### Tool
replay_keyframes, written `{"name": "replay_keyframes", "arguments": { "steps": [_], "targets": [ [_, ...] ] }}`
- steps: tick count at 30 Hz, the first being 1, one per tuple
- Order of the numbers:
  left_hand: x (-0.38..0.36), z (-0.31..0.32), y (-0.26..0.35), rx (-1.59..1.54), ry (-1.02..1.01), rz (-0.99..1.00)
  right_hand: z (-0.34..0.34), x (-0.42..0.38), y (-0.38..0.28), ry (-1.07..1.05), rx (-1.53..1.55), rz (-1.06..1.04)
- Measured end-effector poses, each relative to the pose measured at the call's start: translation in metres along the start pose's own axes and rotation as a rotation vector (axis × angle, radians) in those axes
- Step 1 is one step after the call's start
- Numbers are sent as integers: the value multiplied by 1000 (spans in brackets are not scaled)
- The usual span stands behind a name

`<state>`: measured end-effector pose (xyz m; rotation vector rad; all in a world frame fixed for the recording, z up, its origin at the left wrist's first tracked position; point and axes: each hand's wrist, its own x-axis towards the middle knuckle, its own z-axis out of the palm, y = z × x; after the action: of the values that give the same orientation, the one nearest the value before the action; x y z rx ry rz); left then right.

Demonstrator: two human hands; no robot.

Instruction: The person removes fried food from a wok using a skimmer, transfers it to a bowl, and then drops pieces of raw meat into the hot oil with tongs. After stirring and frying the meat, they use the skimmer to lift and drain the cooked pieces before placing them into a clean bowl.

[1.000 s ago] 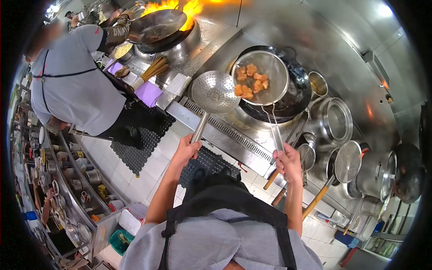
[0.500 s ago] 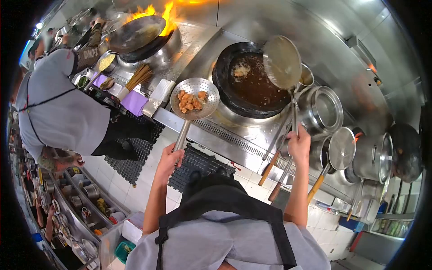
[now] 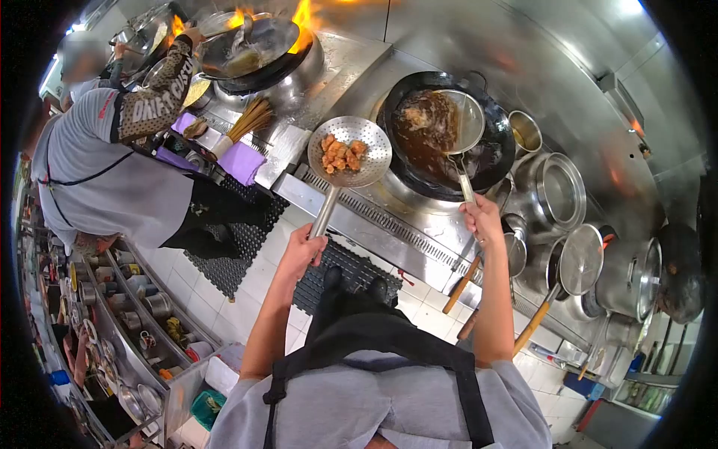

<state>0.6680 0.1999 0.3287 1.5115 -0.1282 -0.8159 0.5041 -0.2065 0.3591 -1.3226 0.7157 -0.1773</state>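
My left hand (image 3: pixel 303 251) is closed around the handle of a perforated skimmer (image 3: pixel 376 162), held level over the stove's front edge. Browned fried pieces (image 3: pixel 342 156) are heaped in its bowl. In my right hand (image 3: pixel 484 219) is the handle of a round mesh strainer (image 3: pixel 467 123), whose mesh overlaps the brown oil (image 3: pixel 419 146) inside a black wok (image 3: pixel 495 170). Bubbles and pale crumbs float in the oil, left of the mesh.
Another person (image 3: pixel 112 172) works at a flaming wok (image 3: pixel 288 36) on the left. A bamboo brush (image 3: pixel 250 120) and purple cloth (image 3: pixel 241 162) lie between the stations. Right of my wok stand a metal pot (image 3: pixel 550 191), a second strainer (image 3: pixel 582 260) and a tall pot (image 3: pixel 628 278).
My right hand has brought the strainer down and left, from raised above the wok's right side into the oil area. The skimmer stays loaded in my left hand. The view has shifted slightly.
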Motion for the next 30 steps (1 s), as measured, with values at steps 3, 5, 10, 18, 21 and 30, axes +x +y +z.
{"name": "replay_keyframes", "arguments": {
  "steps": [3,5,10,18,21,30],
  "targets": [
    [3,-3,16,0,-4,-45,31,-18,6,24,88,6],
    [11,-8,10,2,-3,-32,43,-34,10,20,119,21],
    [28,-23,10,-21,-57,-22,67,-72,0,73,150,33],
    [36,-39,18,-35,-116,-25,113,-121,-28,111,48,6],
    [39,-46,12,-79,-140,-26,125,-110,-17,153,-83,-97],
    [62,-63,-31,-32,-107,-80,2,-90,-68,397,-44,-272]
  ]
}}
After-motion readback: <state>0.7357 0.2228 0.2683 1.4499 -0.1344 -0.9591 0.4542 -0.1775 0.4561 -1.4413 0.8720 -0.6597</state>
